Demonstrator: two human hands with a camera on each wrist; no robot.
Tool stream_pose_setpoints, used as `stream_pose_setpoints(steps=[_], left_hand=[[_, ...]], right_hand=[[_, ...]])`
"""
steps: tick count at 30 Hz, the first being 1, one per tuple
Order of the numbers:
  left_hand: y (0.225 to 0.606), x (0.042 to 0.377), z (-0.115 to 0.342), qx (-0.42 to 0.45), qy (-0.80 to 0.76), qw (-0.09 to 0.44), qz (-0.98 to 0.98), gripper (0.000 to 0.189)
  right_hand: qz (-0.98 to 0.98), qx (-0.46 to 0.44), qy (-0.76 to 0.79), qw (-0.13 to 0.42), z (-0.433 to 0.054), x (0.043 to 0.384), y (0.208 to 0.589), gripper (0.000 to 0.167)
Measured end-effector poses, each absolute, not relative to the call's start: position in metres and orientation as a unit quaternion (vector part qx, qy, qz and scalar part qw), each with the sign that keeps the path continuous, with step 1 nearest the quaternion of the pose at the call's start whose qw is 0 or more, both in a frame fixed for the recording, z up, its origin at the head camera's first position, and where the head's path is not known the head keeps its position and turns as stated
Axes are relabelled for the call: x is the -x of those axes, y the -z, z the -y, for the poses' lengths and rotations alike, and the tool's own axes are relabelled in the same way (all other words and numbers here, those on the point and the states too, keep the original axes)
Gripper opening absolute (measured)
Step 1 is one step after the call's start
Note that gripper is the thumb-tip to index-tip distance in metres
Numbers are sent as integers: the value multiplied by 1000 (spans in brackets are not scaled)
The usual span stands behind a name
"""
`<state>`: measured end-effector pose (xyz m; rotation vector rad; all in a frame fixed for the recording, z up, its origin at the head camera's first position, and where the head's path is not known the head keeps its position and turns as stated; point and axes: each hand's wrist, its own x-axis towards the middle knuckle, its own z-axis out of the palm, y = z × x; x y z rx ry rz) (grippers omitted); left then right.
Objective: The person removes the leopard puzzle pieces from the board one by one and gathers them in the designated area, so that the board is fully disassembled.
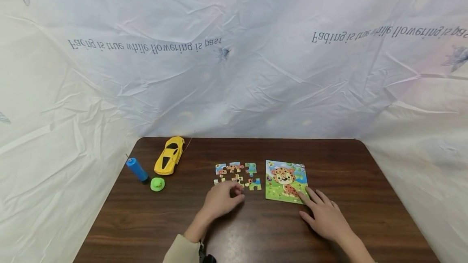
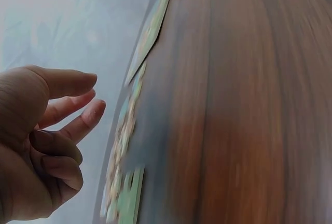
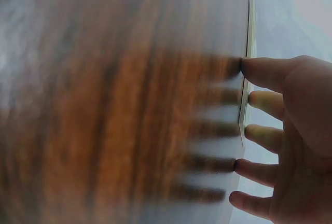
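Observation:
Several jigsaw pieces [image 1: 254,184] lie in two rows at the middle of the table, partly hidden by my left hand [image 1: 221,201]. That hand hovers at their near edge with loosely bent fingers; in the left wrist view its thumb and fingertips stand apart, holding nothing. To the right of the pieces lies a square puzzle board [image 1: 274,190] picturing a cartoon leopard on grass. My right hand [image 1: 325,218] is spread at the board's lower right corner, fingertips touching it. The right wrist view shows the board's thin edge [image 3: 250,37] beside the straight fingers.
On the left of the brown table [image 1: 351,173] stand a yellow toy car [image 1: 170,155], a blue cylinder with a black end [image 1: 137,169] and a green rubber duck [image 1: 157,184]. A pale printed curtain [image 1: 256,84] hangs behind the table and at its sides.

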<state>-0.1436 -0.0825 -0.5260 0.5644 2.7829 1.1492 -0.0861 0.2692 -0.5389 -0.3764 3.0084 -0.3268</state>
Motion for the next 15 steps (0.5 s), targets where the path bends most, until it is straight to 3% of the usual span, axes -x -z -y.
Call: stream_pose_setpoints(steps=[15], left_hand=[[534,156,-17,-247,-346,64,-903,23]], right_hand=[[-985,115,112,59,-270,88,541,64]])
